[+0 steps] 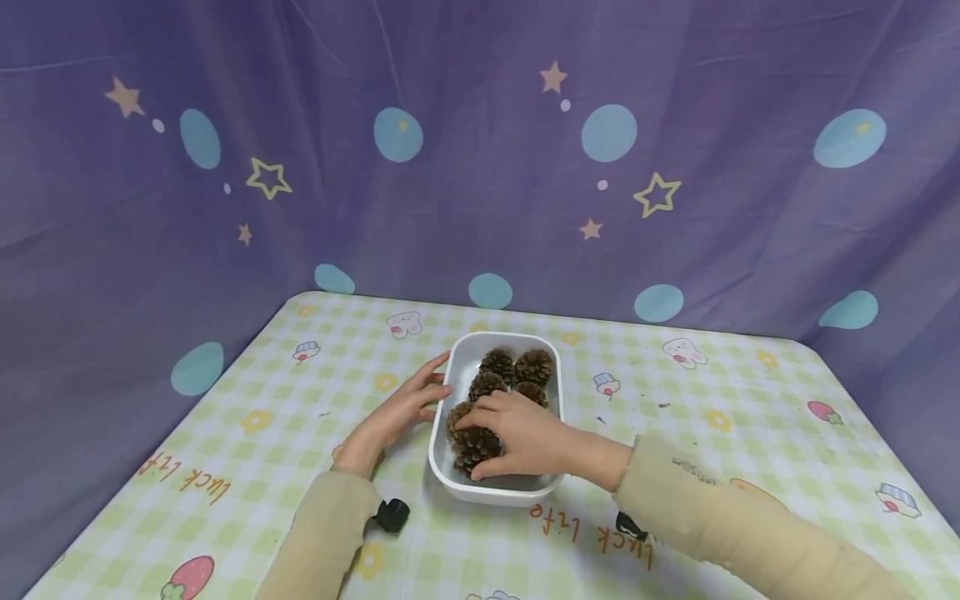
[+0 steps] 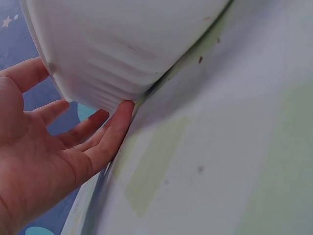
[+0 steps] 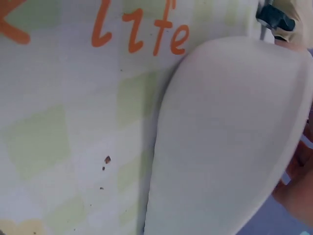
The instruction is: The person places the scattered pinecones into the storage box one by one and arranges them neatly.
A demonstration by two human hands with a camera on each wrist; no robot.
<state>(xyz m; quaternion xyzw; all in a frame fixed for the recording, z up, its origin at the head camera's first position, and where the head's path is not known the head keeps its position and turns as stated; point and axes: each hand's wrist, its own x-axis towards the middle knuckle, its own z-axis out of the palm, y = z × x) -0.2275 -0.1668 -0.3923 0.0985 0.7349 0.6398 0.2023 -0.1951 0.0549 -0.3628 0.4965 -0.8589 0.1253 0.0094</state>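
A white plastic bin (image 1: 495,493) on the table holds several brown pine cones (image 1: 534,367). My left hand (image 1: 401,412) rests against its left side. In the left wrist view, the fingers of the left hand (image 2: 54,142) are spread, with fingertips touching the bin's outer wall (image 2: 107,44). My right hand (image 1: 525,433) reaches over the near right rim into the bin. Its thumb and fingers curve around a pine cone (image 1: 477,448) in the near left part. In the right wrist view the bin's wall (image 3: 225,122) hides most of the right hand (image 3: 298,191).
The table wears a green-and-white checked cloth (image 1: 285,467) with printed pictures and lettering. Small brown bits (image 1: 663,405) lie on it right of the bin. A purple curtain (image 1: 465,208) hangs behind the table's far edge.
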